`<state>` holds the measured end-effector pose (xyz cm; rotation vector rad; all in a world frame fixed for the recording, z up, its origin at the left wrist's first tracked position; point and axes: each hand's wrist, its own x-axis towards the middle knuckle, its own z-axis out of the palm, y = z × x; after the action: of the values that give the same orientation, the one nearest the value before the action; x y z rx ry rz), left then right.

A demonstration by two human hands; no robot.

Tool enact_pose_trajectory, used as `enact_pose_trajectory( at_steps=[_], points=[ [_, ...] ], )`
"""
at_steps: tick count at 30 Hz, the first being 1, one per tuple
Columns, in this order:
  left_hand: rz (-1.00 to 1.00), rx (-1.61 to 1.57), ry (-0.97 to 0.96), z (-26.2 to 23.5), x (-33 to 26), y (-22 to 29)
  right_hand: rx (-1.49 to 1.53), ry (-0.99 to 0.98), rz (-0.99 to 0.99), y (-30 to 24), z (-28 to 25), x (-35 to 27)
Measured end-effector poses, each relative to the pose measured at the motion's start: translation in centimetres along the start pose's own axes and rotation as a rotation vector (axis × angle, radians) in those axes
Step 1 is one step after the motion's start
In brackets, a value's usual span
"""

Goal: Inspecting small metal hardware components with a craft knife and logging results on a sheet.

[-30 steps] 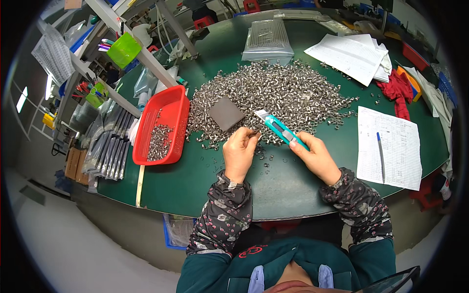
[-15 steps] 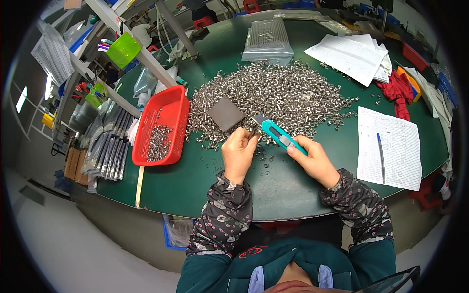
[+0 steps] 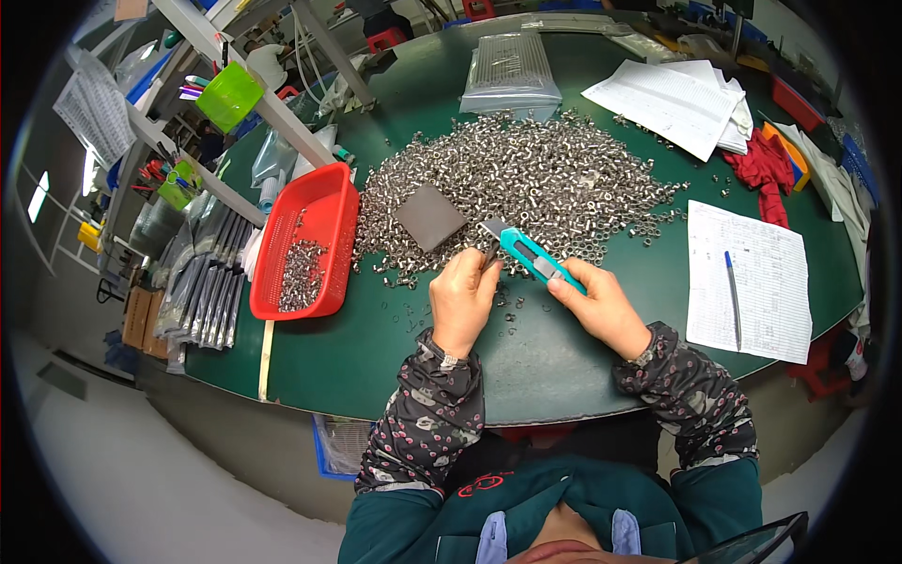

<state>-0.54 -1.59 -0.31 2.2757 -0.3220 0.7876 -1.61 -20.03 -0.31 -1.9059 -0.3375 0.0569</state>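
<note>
My right hand (image 3: 601,303) is closed round a teal utility knife (image 3: 534,254), its blade pointing up and left toward my left fingertips. In a pinch, my left hand (image 3: 462,299) holds a small dark piece beside the blade; most of it is hidden by the fingers, and it may be one of the metal rings. Just beyond both hands spreads a large pile of small silvery metal rings (image 3: 526,179). A flat grey-brown square block (image 3: 429,218) rests on the pile's near left side. Several loose rings lie on the table near my left fingers.
To the left stands a red plastic basket (image 3: 331,221) with some metal rings inside. A printed sheet (image 3: 766,301) with a pen (image 3: 732,291) lies at the right. Bagged trays (image 3: 510,70) sit behind the pile. A red cloth (image 3: 759,174) and papers (image 3: 662,103) lie at far right.
The view has shifted slightly. Both hands stay close together, with the knife blade still beside the left fingertips. Pile, block and basket look unmoved on the table.
</note>
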Motion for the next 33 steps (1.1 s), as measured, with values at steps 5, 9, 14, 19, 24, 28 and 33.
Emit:
enact_pose_trajectory(
  at_steps=[5,9,14,19,24,28,33],
  points=[
    [0.038,0.004,-0.037,0.3,-0.2,0.8,0.056,0.149,-0.011,0.6,-0.5,0.4],
    [-0.012,-0.101,-0.030,0.9,-0.1,0.8,0.211,0.125,-0.076,0.0,-0.6,0.1],
    [0.056,-0.236,-0.176,1.0,-1.0,1.6,0.373,0.095,-0.229,-0.9,0.5,0.2],
    [0.083,-0.332,-0.253,1.5,-1.7,2.7,0.382,0.086,-0.183,-1.6,-0.4,-0.4],
    [-0.047,-0.491,-0.307,1.4,-1.3,2.1,0.221,0.259,-0.064,-1.0,-5.0,-0.2],
    [-0.056,-0.412,-0.244,0.5,-0.9,1.3,-0.072,0.351,0.085,0.3,-10.5,-1.2],
    [-0.228,-0.563,-0.207,0.5,-0.4,1.5,-0.309,0.425,0.369,4.7,-13.9,-1.9]
  ],
)
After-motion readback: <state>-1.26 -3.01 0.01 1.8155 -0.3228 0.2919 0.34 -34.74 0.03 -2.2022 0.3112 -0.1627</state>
